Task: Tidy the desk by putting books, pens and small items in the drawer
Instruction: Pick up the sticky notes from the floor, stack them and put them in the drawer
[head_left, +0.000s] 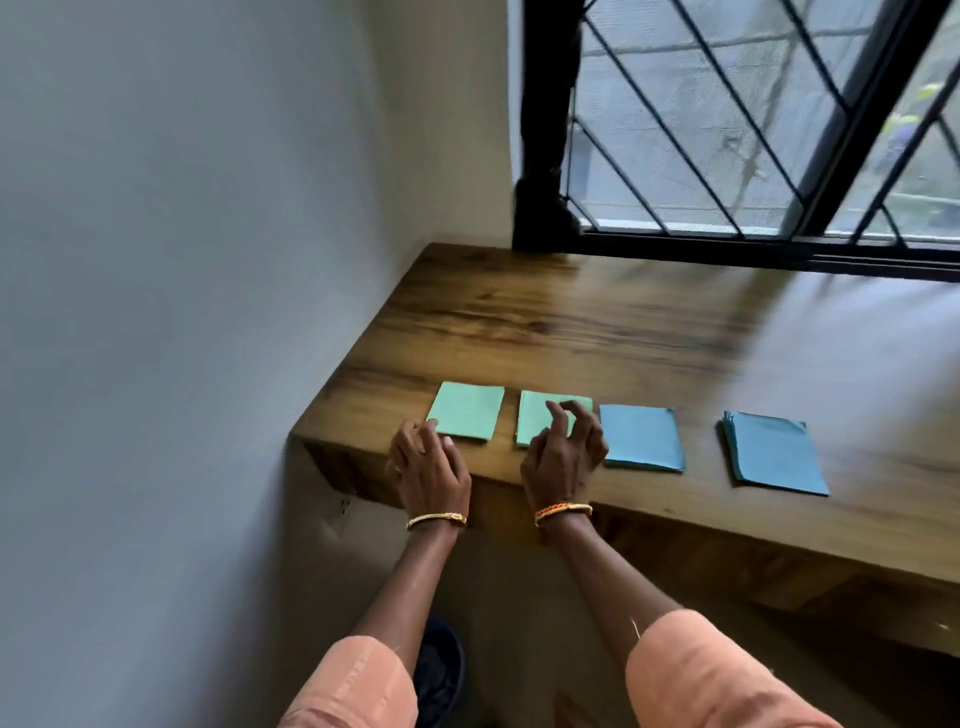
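Observation:
Several small square paper stacks lie in a row near the front edge of the wooden desk (571, 322): a green stack (470, 410) at the left, a second green stack (535, 415), a blue stack (644, 439) and another blue stack (774, 452) further right. My left hand (428, 462) rests at the desk's front edge, its fingertips touching the near corner of the left green stack. My right hand (563, 449) hovers over the second green stack with loosely curled fingers and holds nothing. No drawer is in view.
A grey wall (182, 260) closes the desk's left side. A black-framed window (727, 130) with diagonal bars runs along the back. Below the desk, near my left arm, a dark round object (441, 670) stands on the floor.

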